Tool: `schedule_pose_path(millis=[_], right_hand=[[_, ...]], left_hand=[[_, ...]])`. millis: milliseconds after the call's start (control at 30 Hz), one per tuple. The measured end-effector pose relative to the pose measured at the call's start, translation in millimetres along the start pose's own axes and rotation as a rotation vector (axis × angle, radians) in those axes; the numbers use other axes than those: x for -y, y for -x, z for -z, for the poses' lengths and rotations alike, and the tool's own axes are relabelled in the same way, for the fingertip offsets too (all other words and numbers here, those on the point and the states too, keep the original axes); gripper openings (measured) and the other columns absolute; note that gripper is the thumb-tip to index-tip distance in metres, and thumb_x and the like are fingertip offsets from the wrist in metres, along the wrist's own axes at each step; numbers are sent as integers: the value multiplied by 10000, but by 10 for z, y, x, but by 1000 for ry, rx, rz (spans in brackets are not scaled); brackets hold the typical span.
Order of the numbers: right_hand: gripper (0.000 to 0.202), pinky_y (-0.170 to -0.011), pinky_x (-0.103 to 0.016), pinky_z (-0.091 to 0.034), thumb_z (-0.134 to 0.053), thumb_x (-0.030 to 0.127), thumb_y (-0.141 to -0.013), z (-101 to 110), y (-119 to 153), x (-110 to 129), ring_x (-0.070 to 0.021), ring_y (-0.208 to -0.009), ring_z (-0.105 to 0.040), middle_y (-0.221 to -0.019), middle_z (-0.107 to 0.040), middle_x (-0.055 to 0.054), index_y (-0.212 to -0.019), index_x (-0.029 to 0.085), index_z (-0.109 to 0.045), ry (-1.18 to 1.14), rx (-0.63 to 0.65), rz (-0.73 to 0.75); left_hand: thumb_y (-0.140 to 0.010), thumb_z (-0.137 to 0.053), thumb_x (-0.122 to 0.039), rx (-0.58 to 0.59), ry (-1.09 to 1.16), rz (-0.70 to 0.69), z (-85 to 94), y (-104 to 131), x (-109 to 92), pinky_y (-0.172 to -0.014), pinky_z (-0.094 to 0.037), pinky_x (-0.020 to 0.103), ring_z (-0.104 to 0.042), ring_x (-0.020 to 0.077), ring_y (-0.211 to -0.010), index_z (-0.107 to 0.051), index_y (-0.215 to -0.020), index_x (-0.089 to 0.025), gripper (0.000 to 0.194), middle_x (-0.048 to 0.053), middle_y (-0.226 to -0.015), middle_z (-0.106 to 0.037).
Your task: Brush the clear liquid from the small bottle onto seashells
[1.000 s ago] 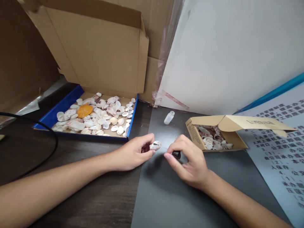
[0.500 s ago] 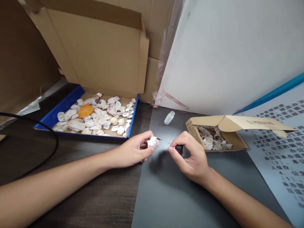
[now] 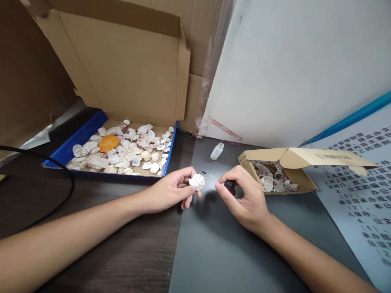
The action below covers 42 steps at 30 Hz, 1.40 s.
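Note:
My left hand (image 3: 180,189) pinches a small white ribbed seashell (image 3: 197,182) with dark specks, its fan-shaped face turned up. In my right hand (image 3: 244,195) is a small brush (image 3: 216,178), gripped by its black cap (image 3: 229,185). A thin, pale stem runs leftward from the cap to dark bristles, which hover just past the shell's upper right edge with a small gap. Behind both hands, a small open bottle (image 3: 216,151) of whitish, translucent look leans on the grey mat (image 3: 210,252).
On the left, an open blue-sided box (image 3: 71,138) holds many shells and one orange scallop shell (image 3: 109,143). A smaller cardboard box (image 3: 305,185) with shells stands right, beside a printed sheet (image 3: 360,195). A black cable (image 3: 71,183) curves at far left.
The shell has turned so more of its ribbed face shows, and my left lower fingers have spread. The brush tip has shifted slightly up and left.

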State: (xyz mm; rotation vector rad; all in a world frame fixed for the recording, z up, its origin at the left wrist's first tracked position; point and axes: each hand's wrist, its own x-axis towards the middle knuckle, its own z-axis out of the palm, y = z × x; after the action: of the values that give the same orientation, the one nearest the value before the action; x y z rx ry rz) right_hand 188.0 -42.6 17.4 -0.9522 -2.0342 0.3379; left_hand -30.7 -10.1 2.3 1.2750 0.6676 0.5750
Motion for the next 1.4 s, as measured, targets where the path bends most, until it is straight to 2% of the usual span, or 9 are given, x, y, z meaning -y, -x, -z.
schedule_pose_path(millis=[133,300,400,533,633,1033,1167,1300,1400], right_hand=[[75,-547,-228,-460,-604,126,-922,-11,-8,13,-116,-637,-525,-792,-598,-7,-944,194,-580,-41,55,72],[100,-536,-230,-450,-606,101,-903,-13,-8,24,-120,-632,-511,-756,-583,-6,-893,193,-568,0,-6,60],[103,-535,-233,-451,-608,95,-900,-7,-9,21,-121,-628,-516,-752,-590,-7,-905,193,-576,-14,28,93],[117,-536,-239,-446,-604,87,-899,1,-12,2,-129,-642,-515,-752,-586,-10,-897,198,-567,26,-22,86],[106,-533,-243,-447,-611,103,-902,1,-11,-22,-125,-626,-512,-742,-573,-2,-904,201,-571,17,25,121],[120,-547,-241,-446,-610,82,-892,13,-16,-46,-127,-644,-520,-751,-581,-13,-890,194,-568,44,-53,110],[107,-548,-250,-459,-614,100,-897,3,-21,-55,-129,-627,-529,-745,-581,-6,-907,201,-577,15,0,134],[115,-533,-253,-458,-601,102,-898,-15,4,-52,-146,-646,-536,-751,-584,-13,-903,212,-570,59,-64,109],[85,-543,-260,-475,-599,129,-913,-37,30,-40,-149,-643,-553,-746,-575,-16,-923,212,-589,44,8,193]], left_hand=[[-869,-668,-395,-34,33,23,1,-9,29,-505,-431,192,-553,55,-524,-428,-843,-189,317,-26,-766,-641],[-823,-716,-457,-77,35,59,13,-15,44,-456,-403,168,-508,55,-493,-407,-800,-200,403,-71,-636,-566],[-816,-722,-476,-87,35,53,14,-19,43,-451,-388,162,-492,51,-490,-415,-801,-199,414,-72,-626,-557],[-816,-722,-477,-90,28,50,16,-22,45,-446,-373,156,-467,44,-482,-402,-784,-202,423,-77,-615,-540],[-819,-717,-477,-92,20,46,20,-22,46,-445,-367,154,-455,44,-480,-410,-795,-202,412,-83,-604,-522],[-837,-690,-447,-95,-5,41,17,-25,48,-450,-359,151,-442,41,-490,-379,-794,-206,395,-87,-608,-504],[-854,-669,-442,-85,-21,35,19,-18,46,-453,-349,153,-433,44,-491,-388,-806,-205,371,-90,-596,-489],[-861,-670,-423,-72,-16,22,15,-13,44,-455,-342,155,-429,44,-499,-380,-803,-206,366,-90,-612,-482],[-867,-670,-415,-71,-22,8,9,-11,47,-454,-337,155,-420,45,-503,-382,-811,-207,359,-95,-618,-457]])
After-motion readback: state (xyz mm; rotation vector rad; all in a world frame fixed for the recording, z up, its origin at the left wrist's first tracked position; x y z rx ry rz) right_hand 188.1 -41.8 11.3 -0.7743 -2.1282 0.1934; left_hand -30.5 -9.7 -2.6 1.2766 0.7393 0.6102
